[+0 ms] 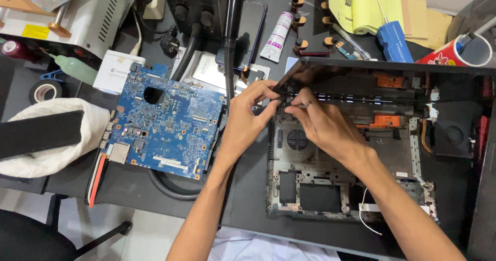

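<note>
An opened laptop base [408,152] lies on the dark bench, its inside bare with a fan grille and orange parts. Its glossy black lid [361,77] stands raised along the far edge. My left hand [248,116] pinches the lid's near left corner, by the hinge. My right hand [318,121] meets it there, fingertips pressed on the same corner; whether it holds a small part is hidden. A blue circuit board [165,121] lies flat to the left of my left forearm.
A black cable [230,39] hangs down just behind my left hand. At the left a black slab [39,132] rests on a white cloth, near a tape roll [45,91]. Behind stand a soldering station [194,3], a glue tube [276,36], yellow papers [361,5] and a red cup [460,52].
</note>
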